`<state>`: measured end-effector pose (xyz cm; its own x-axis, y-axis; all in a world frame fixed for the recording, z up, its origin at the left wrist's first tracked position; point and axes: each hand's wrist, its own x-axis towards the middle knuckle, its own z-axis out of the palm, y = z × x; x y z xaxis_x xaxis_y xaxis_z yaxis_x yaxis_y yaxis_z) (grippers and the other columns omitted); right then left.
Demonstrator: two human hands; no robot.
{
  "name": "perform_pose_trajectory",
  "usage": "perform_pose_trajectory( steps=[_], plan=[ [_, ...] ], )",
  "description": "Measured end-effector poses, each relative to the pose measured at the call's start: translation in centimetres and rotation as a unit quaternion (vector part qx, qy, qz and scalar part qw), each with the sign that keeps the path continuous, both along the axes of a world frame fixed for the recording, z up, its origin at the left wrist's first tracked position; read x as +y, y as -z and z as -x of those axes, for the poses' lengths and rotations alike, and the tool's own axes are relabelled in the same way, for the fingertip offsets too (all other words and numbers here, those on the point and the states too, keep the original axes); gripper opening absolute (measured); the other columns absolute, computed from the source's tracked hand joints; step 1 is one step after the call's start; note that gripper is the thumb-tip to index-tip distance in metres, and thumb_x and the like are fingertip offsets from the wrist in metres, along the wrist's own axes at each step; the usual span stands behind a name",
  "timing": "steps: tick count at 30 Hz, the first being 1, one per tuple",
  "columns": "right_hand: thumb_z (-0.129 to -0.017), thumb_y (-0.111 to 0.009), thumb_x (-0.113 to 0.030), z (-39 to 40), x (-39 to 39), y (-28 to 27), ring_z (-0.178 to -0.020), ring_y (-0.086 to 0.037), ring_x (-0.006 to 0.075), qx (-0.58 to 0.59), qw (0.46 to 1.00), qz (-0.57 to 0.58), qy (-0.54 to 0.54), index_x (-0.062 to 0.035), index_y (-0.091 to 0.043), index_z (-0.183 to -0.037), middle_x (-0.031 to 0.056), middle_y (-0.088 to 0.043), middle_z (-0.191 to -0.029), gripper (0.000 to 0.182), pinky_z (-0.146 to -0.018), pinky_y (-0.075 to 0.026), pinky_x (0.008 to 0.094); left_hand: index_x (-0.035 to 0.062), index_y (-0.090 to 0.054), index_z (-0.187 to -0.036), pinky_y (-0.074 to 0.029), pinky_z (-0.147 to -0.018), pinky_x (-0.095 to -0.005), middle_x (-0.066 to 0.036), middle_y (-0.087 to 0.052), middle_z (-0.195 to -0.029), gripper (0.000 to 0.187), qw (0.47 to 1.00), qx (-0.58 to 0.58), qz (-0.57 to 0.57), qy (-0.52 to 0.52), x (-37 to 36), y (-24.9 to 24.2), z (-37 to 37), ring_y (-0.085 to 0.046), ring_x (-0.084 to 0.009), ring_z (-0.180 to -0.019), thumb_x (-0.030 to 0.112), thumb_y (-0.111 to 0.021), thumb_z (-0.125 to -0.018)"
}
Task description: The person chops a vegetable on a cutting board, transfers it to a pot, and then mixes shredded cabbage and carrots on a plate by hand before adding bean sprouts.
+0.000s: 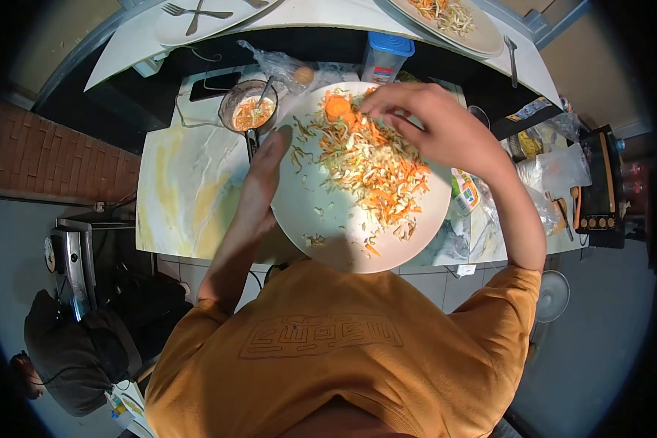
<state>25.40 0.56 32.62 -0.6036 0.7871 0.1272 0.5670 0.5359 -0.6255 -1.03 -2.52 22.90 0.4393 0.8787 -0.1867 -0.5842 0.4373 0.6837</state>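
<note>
My left hand grips the left rim of a large round plate, with the thumb over the edge and the other fingers hidden beneath. Shredded vegetables, orange and pale, spread across the plate's upper and right parts. Near the far rim lie round carrot slices. My right hand reaches over the plate from the right, its fingers curled down together at the shreds; the tips are partly hidden. Left of the plate stands a small saucepan holding shredded vegetables in pale liquid, with a utensil in it.
A marbled table lies below the plate. On the raised white shelf are a plate with forks and another plate of shreds. A blue-lidded container and plastic bags stand about. Another person is at lower left.
</note>
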Motion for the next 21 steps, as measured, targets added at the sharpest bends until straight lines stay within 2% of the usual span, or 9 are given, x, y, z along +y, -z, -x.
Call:
perform_pose_trajectory(
  steps=[2, 4, 6, 7, 11, 14, 16, 21],
  plan=[
    [-0.093, -0.061, 0.004, 1.2, 1.0, 0.8, -0.087, -0.068, 0.0318, -0.003, 0.997, -0.071, 0.016, 0.0009, -0.067, -0.113, 0.0156, -0.069, -0.100, 0.022, -0.078, -0.056, 0.0377, 0.0018, -0.041, -0.149, -0.053, -0.104, -0.0402, -0.015, -0.058, -0.140, 0.052, 1.000, -0.007, 0.006, 0.009, -0.1, 0.0, -0.2, -0.062, -0.0251, -0.126, 0.038, -0.042, -0.112],
    [-0.091, -0.065, -0.001, 2.2, 1.8, 1.4, -0.091, -0.067, 0.0334, -0.012, 0.998, -0.056, 0.022, 0.0019, -0.066, -0.113, 0.0157, -0.067, -0.102, 0.022, -0.080, -0.055, 0.0399, 0.0018, -0.042, -0.148, -0.054, -0.101, -0.0378, -0.014, -0.059, -0.138, 0.049, 0.999, -0.002, 0.035, 0.008, -0.2, 0.2, -0.2, -0.063, -0.0229, -0.124, 0.036, -0.042, -0.112],
    [-0.090, -0.069, -0.005, 2.4, 1.5, 2.0, -0.097, -0.065, 0.0348, -0.045, 0.996, -0.067, -0.026, 0.0027, -0.066, -0.114, 0.0161, -0.064, -0.105, 0.026, -0.084, -0.054, 0.0421, 0.0019, -0.042, -0.148, -0.054, -0.101, -0.0373, -0.013, -0.059, -0.137, 0.049, 0.999, 0.020, 0.025, 0.007, -0.9, 1.4, -0.2, -0.063, -0.0221, -0.123, 0.035, -0.043, -0.112],
    [-0.087, -0.073, -0.007, 2.4, 1.3, 1.7, -0.102, -0.063, 0.0362, -0.067, 0.997, -0.030, -0.039, 0.0037, -0.065, -0.115, 0.0161, -0.063, -0.108, 0.031, -0.088, -0.052, 0.0434, 0.0019, -0.042, -0.148, -0.054, -0.100, -0.0367, -0.013, -0.059, -0.136, 0.048, 0.999, 0.040, 0.022, 0.006, -1.0, 1.6, 0.0, -0.063, -0.0212, -0.122, 0.034, -0.043, -0.112],
    [-0.085, -0.074, -0.007, 2.2, 1.6, 1.5, -0.102, -0.063, 0.0372, -0.063, 0.996, 0.006, -0.066, 0.0040, -0.065, -0.115, 0.0160, -0.063, -0.109, 0.033, -0.090, -0.052, 0.0438, 0.0019, -0.043, -0.147, -0.054, -0.100, -0.0367, -0.012, -0.060, -0.136, 0.047, 1.000, 0.017, 0.016, 0.001, -0.6, 1.7, 0.0, -0.063, -0.0207, -0.122, 0.033, -0.044, -0.112],
    [-0.086, -0.074, -0.006, 2.7, 0.8, 1.4, -0.103, -0.063, 0.0377, -0.090, 0.994, -0.037, -0.053, 0.0041, -0.065, -0.115, 0.0165, -0.063, -0.109, 0.032, -0.089, -0.052, 0.0442, 0.0020, -0.043, -0.147, -0.054, -0.100, -0.0366, -0.013, -0.060, -0.136, 0.047, 0.999, 0.018, 0.032, -0.002, -0.6, 1.7, 0.2, -0.063, -0.0209, -0.122, 0.034, -0.044, -0.112],
    [-0.088, -0.066, -0.004, 2.9, 0.9, 1.7, -0.103, -0.065, 0.0397, -0.087, 0.994, -0.047, -0.036, 0.0048, -0.067, -0.114, 0.0181, -0.066, -0.110, 0.027, -0.091, -0.054, 0.0458, 0.0017, -0.043, -0.147, -0.054, -0.101, -0.0367, -0.013, -0.059, -0.137, 0.048, 0.998, 0.039, 0.043, -0.013, -0.4, 1.5, -0.2, -0.063, -0.0214, -0.123, 0.034, -0.044, -0.112],
    [-0.089, -0.066, -0.005, 2.3, 1.4, 2.0, -0.103, -0.065, 0.0408, -0.075, 0.996, -0.044, -0.007, 0.0043, -0.067, -0.113, 0.0201, -0.068, -0.108, 0.026, -0.092, -0.054, 0.0460, 0.0012, -0.041, -0.148, -0.054, -0.101, -0.0371, -0.014, -0.058, -0.139, 0.050, 1.000, 0.023, 0.021, 0.001, -0.3, 1.4, -0.3, -0.062, -0.0218, -0.124, 0.035, -0.045, -0.111]
  ],
)
